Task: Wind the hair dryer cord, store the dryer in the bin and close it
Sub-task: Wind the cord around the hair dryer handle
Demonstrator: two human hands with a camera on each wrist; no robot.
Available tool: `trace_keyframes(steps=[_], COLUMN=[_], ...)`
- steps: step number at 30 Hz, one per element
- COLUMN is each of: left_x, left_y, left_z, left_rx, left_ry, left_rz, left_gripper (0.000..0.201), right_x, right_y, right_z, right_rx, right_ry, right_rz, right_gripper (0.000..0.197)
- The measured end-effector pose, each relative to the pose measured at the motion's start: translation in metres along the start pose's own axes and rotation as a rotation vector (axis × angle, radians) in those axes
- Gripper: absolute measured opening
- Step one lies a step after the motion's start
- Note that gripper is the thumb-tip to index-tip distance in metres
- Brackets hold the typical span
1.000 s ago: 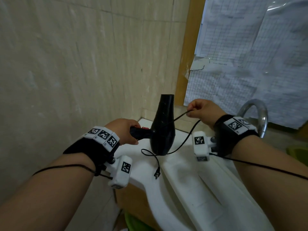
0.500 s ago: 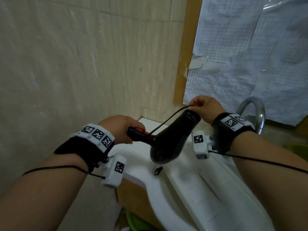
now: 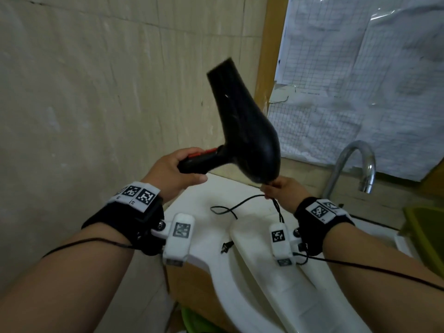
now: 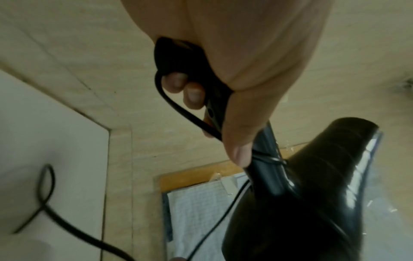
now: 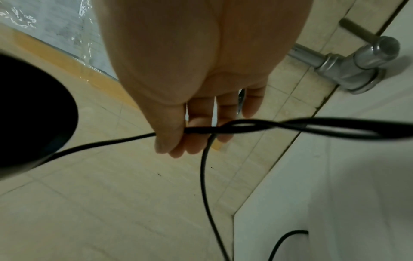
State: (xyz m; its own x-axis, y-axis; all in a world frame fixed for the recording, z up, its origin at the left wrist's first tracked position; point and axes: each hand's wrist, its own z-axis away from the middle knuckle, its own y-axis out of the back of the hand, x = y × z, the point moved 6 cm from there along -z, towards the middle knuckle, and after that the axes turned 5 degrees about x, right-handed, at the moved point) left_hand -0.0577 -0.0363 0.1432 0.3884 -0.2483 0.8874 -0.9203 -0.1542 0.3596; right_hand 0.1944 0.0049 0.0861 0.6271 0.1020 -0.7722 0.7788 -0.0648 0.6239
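A black hair dryer [image 3: 242,126] [image 4: 301,194] is held up above the white counter, nozzle pointing up and left. My left hand [image 3: 176,173] [image 4: 234,91] grips its handle, near the red switch [image 3: 200,153]. Some cord is wrapped where the handle meets the body. My right hand [image 3: 280,189] [image 5: 190,130] pinches the black cord [image 3: 237,206] [image 5: 290,127] just under the dryer's back end [image 5: 29,114]. The loose cord loops on the counter and ends in the plug [image 3: 225,246].
A white washbasin [image 3: 283,296] with a ridged washboard lies below the hands. A chrome tap [image 3: 353,164] [image 5: 357,65] stands at the right. A green container [image 3: 425,234] sits at the far right edge. Tiled wall at left, paper-covered window behind.
The left hand has raised the dryer and swung its nozzle from pointing right to pointing up. The right hand has dropped from above the nozzle to below the dryer's back end, carrying the cord round.
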Motion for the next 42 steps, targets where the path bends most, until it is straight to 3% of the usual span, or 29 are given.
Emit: trace_keyframes(steps=[4, 11, 17, 21, 25, 28, 34, 37, 42], left_x=[0.007, -0.003, -0.016, -0.015, -0.010, -0.009, -0.003, 0.007, 0.019], left_y=[-0.001, -0.008, -0.020, -0.035, -0.040, -0.039, -0.035, -0.033, -0.028], left_z=[-0.007, -0.010, -0.011, -0.008, -0.007, -0.005, -0.004, -0.005, -0.007], left_rx=[0.121, 0.212, -0.001, -0.135, -0.217, -0.275, -0.294, -0.277, -0.313], left_ry=[-0.017, 0.004, 0.060, 0.039, 0.011, 0.017, 0.006, -0.051, -0.076], left_rz=[-0.022, -0.266, -0.604, -0.682, -0.726, -0.777, -0.890, -1.041, -1.198], left_gripper=[0.053, 0.045, 0.043, 0.044, 0.048, 0.054, 0.050, 0.047, 0.037], right_x=[-0.008, -0.029, -0.047, -0.053, -0.060, -0.064, -0.063, -0.062, -0.072], right_y=[0.001, 0.009, 0.044, 0.058, 0.069, 0.075, 0.076, 0.074, 0.074], right_z=[0.007, 0.020, 0.016, 0.010, 0.011, 0.013, 0.016, 0.014, 0.014], right_rx=[0.021, -0.094, 0.088, 0.198, 0.343, 0.439, 0.524, 0.494, 0.483], right_ry=[-0.006, 0.094, 0.208, 0.253, 0.284, 0.292, 0.244, 0.201, 0.281], right_rz=[-0.091, 0.089, 0.186, 0.301, 0.450, 0.573, 0.683, 0.772, 0.885], right_gripper=[0.015, 0.010, 0.010, 0.026, 0.007, 0.011, 0.018, 0.021, 0.020])
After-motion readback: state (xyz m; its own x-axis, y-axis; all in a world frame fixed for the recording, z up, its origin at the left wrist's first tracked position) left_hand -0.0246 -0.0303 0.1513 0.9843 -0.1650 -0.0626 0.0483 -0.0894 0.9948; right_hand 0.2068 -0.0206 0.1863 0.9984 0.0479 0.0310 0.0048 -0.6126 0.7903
